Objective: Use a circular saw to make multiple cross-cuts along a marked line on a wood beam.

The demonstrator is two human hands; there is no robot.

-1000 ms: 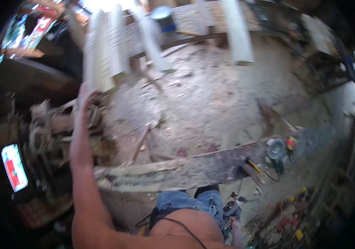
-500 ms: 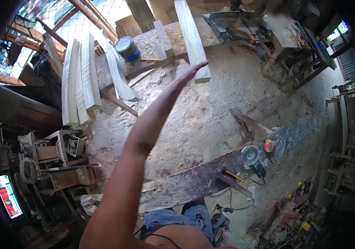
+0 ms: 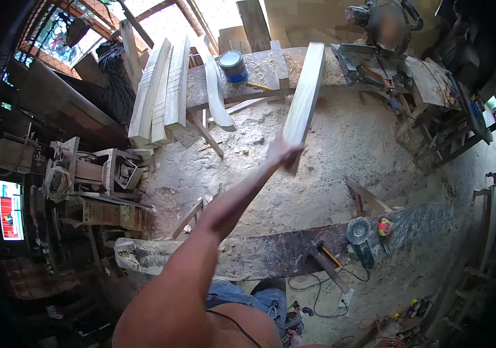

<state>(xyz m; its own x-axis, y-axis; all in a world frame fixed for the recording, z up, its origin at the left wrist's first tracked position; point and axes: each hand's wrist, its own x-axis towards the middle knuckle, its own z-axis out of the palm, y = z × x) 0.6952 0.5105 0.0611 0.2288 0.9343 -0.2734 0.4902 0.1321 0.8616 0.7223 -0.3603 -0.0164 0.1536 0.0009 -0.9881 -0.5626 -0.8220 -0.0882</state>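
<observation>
1 squared timber (image 3: 306, 93) across surface's (image 3: 259, 66) near edge, near end clasped by left hand (image 3: 284, 152); long axis near-far, far end angled right. 3 straight beams (image 3: 175, 93), 1 curved piece (image 3: 214, 87) left. Right hand (image 3: 296, 339): can't tell.

1. In the middle of the frame, a wide room is open above the grey dusty floor (image 3: 352, 133); a hand can pass at the right of the long pale squared wooden beam (image 3: 306, 93).
2. This beam, gripped at its lower end by the left hand (image 3: 285, 152), obstructs the upper centre.
3. At upper left, pale wooden beams (image 3: 175, 87) stand closely together, leaving little passage.
4. At lower right, the round-disc angle grinder (image 3: 359, 232) and the dark-headed hammer (image 3: 332, 272) obstruct a low pass.
</observation>
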